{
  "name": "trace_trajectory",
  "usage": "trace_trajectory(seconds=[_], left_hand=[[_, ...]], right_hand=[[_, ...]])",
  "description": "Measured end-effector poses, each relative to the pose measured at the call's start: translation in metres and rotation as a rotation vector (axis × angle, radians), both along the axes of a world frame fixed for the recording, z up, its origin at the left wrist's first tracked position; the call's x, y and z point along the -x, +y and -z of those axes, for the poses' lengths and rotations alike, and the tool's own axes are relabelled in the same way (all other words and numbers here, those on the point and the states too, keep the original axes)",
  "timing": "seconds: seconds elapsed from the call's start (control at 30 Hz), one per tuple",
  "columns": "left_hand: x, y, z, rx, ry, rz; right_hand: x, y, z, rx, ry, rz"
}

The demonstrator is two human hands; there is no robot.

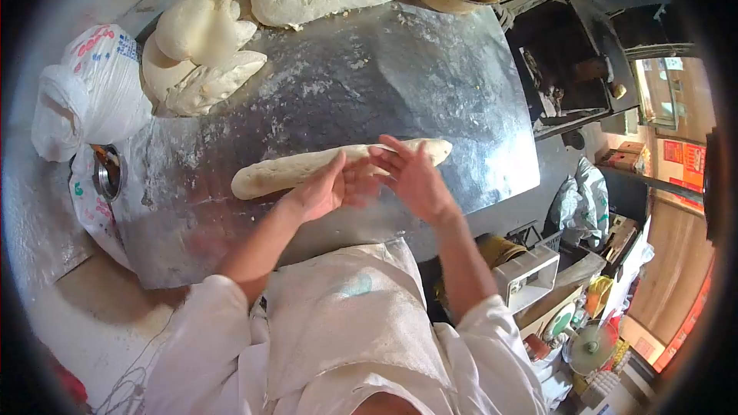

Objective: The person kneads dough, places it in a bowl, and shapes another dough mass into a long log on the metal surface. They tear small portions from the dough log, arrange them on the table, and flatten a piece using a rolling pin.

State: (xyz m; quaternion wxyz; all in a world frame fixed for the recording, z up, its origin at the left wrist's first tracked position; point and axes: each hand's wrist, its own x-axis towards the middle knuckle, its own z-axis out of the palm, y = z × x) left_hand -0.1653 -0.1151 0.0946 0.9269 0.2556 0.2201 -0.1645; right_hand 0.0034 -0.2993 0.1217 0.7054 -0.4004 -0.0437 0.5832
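One dough roll (280, 172) — left hand (324, 190) and right hand (415, 180) (two, fingers apart) near it.

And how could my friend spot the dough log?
Find the floury metal worktable. Toward its near edge, by the left hand and right hand, lies the dough log. It alone is a slim roll; the dough pile and dough slab farther back are bulkier.

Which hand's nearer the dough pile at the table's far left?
Left. The left hand, by the middle of the dough roll, is below and right of the dough pile in view; the right hand is farther right, toward the roll's right end.
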Motion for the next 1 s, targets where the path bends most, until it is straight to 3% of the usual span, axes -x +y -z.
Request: trace_trajectory(seconds=[0.07, 0.17, 0.3, 0.43, 0.5, 0.53, 0.6, 0.73, 0.77, 0.83, 0.93, 1.0], left_hand=[[-0.010, 0.001, 0.015, 0.027, -0.013, -0.075], [0.004, 0.009, 0.016, 0.047, -0.011, -0.164], [0.020, 0.023, 0.008, -0.099, 0.079, -0.107], [0.053, 0.047, 0.004, -0.180, 0.072, -0.106], [0.084, 0.071, 0.020, -0.240, 0.050, -0.108], [0.100, 0.085, 0.025, -0.211, 0.027, -0.162], [0.124, 0.110, 0.016, -0.243, 0.034, -0.308], [0.164, 0.166, 0.045, -0.442, 0.304, -0.956], [0.163, 0.171, 0.062, -0.439, 0.287, -0.955], [0.164, 0.177, 0.088, -1.620, 0.322, -0.715], [0.127, 0.084, 0.012, -2.097, -0.030, -0.137], [0.109, 0.038, -0.008, -2.257, -0.125, 0.146]], right_hand=[[0.001, 0.008, 0.044, 0.032, 0.296, 0.128], [-0.012, -0.005, 0.040, -0.133, 0.423, 0.063], [-0.038, -0.045, 0.046, -0.055, 0.278, -0.134], [-0.067, -0.095, 0.045, 0.133, 0.213, 0.028], [-0.074, -0.122, 0.047, 0.334, 0.068, 0.296], [-0.070, -0.129, 0.040, 0.332, 0.051, 0.302], [-0.062, -0.134, 0.027, 0.894, -0.593, 0.455], [-0.007, -0.107, 0.037, 0.734, -0.849, 0.372], [0.014, -0.087, 0.016, 0.855, -1.035, 0.204], [0.055, -0.055, 0.015, 0.841, -1.274, 0.103], [0.098, -0.028, 0.010, 0.806, -1.550, -0.054], [0.102, -0.023, 0.012, 0.794, -1.718, -0.164]])
